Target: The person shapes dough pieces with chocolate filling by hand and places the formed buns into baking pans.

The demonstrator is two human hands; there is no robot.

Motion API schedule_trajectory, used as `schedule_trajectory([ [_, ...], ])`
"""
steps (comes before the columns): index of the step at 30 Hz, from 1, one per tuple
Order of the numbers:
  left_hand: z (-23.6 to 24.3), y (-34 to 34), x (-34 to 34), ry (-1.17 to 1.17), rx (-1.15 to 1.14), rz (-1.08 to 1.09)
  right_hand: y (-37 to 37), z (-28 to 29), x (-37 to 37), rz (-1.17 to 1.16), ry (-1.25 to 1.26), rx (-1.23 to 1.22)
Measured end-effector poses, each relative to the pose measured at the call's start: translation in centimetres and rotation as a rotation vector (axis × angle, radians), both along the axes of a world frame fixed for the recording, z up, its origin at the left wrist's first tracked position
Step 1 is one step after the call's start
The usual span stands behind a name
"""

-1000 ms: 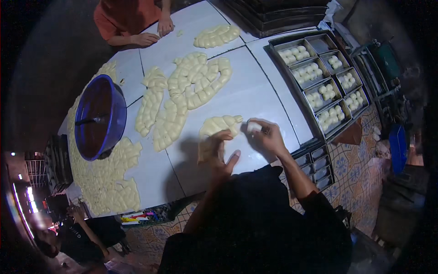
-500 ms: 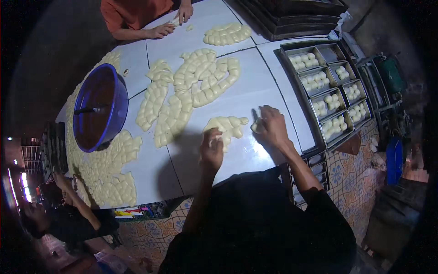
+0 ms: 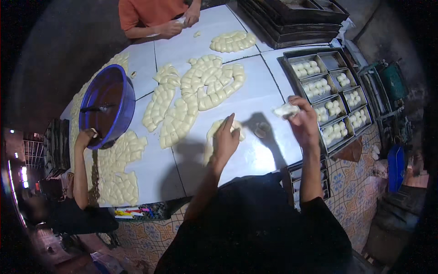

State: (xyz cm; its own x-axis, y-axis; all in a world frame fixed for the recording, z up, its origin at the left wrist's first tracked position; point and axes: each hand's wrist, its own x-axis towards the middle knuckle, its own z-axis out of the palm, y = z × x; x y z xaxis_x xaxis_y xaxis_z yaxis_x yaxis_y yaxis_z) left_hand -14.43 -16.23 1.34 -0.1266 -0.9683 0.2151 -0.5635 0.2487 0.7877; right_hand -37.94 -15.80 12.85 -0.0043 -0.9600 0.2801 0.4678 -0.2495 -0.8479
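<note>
Raised off the table, my right hand (image 3: 305, 125) pinches a soft, irregular white piece of dough (image 3: 286, 110) between thumb and fingers, close to the divided trays. My left hand (image 3: 226, 142) lies over a small batch of cut dough (image 3: 211, 139) on the near part of the table, fingers stretched out and thumb apart. The hand covers much of that batch. Between my two hands, a small round patch (image 3: 261, 130) shows on the tabletop; I cannot make out what it is.
Dark divided trays (image 3: 323, 127) with dough balls stand at the right, and stacked trays (image 3: 292, 34) behind. Cut dough strips (image 3: 182, 100) cover the middle of the white table (image 3: 255, 86). A co-worker's hand reaches the blue basin (image 3: 130, 107); a person in orange (image 3: 150, 16) works opposite.
My right hand has lifted up and right from the tabletop with the dough piece. My left hand has straightened its fingers over the batch. The left co-worker's hand has reached the basin.
</note>
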Motion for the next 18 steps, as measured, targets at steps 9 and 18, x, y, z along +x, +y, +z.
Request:
schedule_trajectory([
  [9, -0.4, -3.1, 4.3, -0.104, -0.095, 0.019, -1.7, -9.9, 0.3, -0.445, 1.22, -0.018],
  [18, -2.8, -3.7, 5.1, -0.276, -0.072, -0.108, -4.0, -9.5, 9.7, 0.108, 0.903, 0.184],
])
